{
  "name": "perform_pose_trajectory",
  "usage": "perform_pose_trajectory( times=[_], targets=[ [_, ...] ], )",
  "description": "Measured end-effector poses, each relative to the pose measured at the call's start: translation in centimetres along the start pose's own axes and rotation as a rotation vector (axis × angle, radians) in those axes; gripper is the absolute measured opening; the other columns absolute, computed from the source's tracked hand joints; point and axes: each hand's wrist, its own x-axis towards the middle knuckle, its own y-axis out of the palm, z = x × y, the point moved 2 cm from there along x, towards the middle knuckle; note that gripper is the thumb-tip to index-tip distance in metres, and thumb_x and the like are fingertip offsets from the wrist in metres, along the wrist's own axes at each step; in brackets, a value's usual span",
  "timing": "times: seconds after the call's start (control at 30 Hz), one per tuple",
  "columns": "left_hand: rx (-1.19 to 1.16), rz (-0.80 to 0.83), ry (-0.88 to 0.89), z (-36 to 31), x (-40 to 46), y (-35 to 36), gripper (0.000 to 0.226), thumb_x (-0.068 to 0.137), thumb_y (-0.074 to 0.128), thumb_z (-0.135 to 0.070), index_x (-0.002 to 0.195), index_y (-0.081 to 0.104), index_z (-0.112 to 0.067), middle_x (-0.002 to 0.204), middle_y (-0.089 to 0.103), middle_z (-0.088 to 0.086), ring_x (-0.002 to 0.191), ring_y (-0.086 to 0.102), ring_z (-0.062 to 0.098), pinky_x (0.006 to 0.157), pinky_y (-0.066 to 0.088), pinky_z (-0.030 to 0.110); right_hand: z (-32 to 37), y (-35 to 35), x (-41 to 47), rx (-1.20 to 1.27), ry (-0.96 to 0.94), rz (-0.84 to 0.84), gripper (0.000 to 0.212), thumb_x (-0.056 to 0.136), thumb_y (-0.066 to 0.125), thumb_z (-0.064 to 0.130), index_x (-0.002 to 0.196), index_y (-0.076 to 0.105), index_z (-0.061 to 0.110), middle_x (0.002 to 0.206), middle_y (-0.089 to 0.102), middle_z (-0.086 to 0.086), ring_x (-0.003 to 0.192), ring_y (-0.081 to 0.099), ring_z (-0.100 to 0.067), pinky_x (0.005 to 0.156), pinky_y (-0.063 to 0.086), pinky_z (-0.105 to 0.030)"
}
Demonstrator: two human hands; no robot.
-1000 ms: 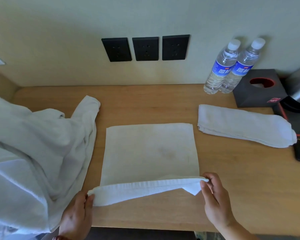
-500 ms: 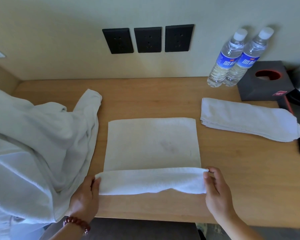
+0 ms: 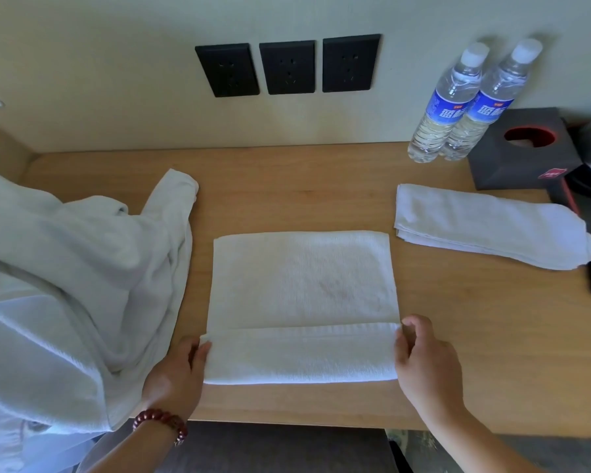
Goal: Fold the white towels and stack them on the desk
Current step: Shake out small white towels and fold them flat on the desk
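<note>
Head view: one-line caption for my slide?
Both hands pinch the towel's near fold on the desk, folded towel at right.

White towel [image 3: 302,295] — near edge folded over

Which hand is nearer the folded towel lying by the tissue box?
Right. The right hand pinches the near right corner of the towel being folded, just below and left of the folded towel. The left hand holds the opposite corner, farther away.
</note>
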Motion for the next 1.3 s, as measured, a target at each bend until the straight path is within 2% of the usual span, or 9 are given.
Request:
perform_pose_trajectory(
  times=[0.07,0.13,0.27,0.37,0.43,0.5,0.63,0.9,1.3],
  targets=[
    [0.004,-0.015,-0.005,-0.2,0.2,-0.5,0.018,0.099,0.048,-0.048,0.094,0.052,-0.031,0.066,0.059,-0.012,0.06,0.054,0.008,0.053,0.038,0.026,0.1,0.1,-0.1,-0.074,-0.046,-0.019,0.024,0.092,0.063,0.015,0.116,0.061,0.01,0.062,0.058,0.011,0.053,0.057,-0.009,0.066,0.05,-0.034],
    [-0.052,-0.057,-0.007,-0.2,0.4,-0.8,0.02,0.096,0.057,-0.046,0.089,0.054,-0.027,0.066,0.059,-0.01,0.061,0.055,0.009,0.054,0.039,0.028,0.6,0.3,-0.1,-0.165,-0.146,-0.047,0.037,0.088,0.065,0.012,0.124,0.06,0.01,0.099,0.066,-0.001,0.091,0.065,-0.023,0.09,0.049,-0.045],
    [-0.054,-0.154,0.061,-0.8,0.6,-0.9,0.024,0.091,0.069,-0.031,0.077,0.05,-0.027,0.069,0.051,-0.008,0.062,0.051,0.014,0.054,0.036,0.027,2.9,1.0,0.9,-0.23,-0.363,-0.019,0.052,0.089,0.065,0.023,0.137,0.053,0.01,0.142,0.05,-0.014,0.13,0.049,-0.035,0.112,0.037,-0.053],
    [0.066,-0.377,0.414,-2.4,0.0,-0.7,0.014,0.092,0.061,-0.025,0.085,0.066,-0.014,0.083,0.062,-0.002,0.078,0.056,0.021,0.063,0.046,0.031,5.0,2.4,1.7,-0.306,-0.365,0.107,0.064,0.1,0.044,0.046,0.156,0.029,0.019,0.164,0.021,-0.013,0.152,0.02,-0.034,0.122,0.019,-0.056],
    [0.115,-0.396,0.593,-3.5,0.0,-0.4,0.028,0.093,0.051,-0.032,0.095,0.069,-0.011,0.098,0.068,0.004,0.091,0.061,0.028,0.075,0.053,0.042,6.1,3.8,1.9,-0.323,-0.379,0.16,0.069,0.102,0.028,0.056,0.161,0.012,0.025,0.168,0.003,-0.011,0.155,0.002,-0.032,0.123,0.009,-0.057],
    [0.188,-0.278,0.587,-4.6,0.7,0.1,0.039,0.095,0.043,-0.041,0.118,0.064,-0.016,0.126,0.061,0.006,0.115,0.058,0.031,0.093,0.05,0.049,6.6,5.3,2.0,-0.337,-0.386,0.197,0.071,0.1,0.021,0.063,0.161,0.007,0.028,0.168,-0.004,-0.009,0.155,-0.004,-0.033,0.123,0.007,-0.059],
    [0.404,-0.091,0.535,-6.3,2.0,1.8,0.065,0.099,0.022,-0.06,0.158,0.013,-0.034,0.167,0.006,0.004,0.154,0.002,0.027,0.12,0.018,0.056,5.8,7.2,2.2,-0.386,-0.347,0.25,0.073,0.099,0.01,0.069,0.161,0.006,0.031,0.168,-0.007,-0.008,0.154,-0.008,-0.033,0.122,0.005,-0.059],
    [0.502,0.052,0.47,-7.4,4.8,4.8,0.067,0.094,-0.004,-0.072,0.152,-0.021,-0.044,0.163,-0.027,-0.001,0.147,-0.031,0.023,0.121,-0.004,0.058,5.9,7.0,5.2,-0.396,-0.348,0.229,0.073,0.097,0.017,0.069,0.16,0.007,0.036,0.169,0.0,-0.005,0.155,-0.003,-0.031,0.123,0.003,-0.057],
    [0.51,0.091,0.412,-11.9,10.9,2.8,0.073,0.086,-0.009,-0.079,0.148,-0.03,-0.044,0.159,-0.035,-0.003,0.146,-0.033,0.023,0.121,-0.006,0.055,7.9,6.5,12.9,-0.424,-0.383,0.269,0.07,0.096,0.005,0.071,0.157,-0.012,0.042,0.167,-0.019,0.001,0.153,-0.02,-0.025,0.123,-0.009,-0.054]
  ],
)
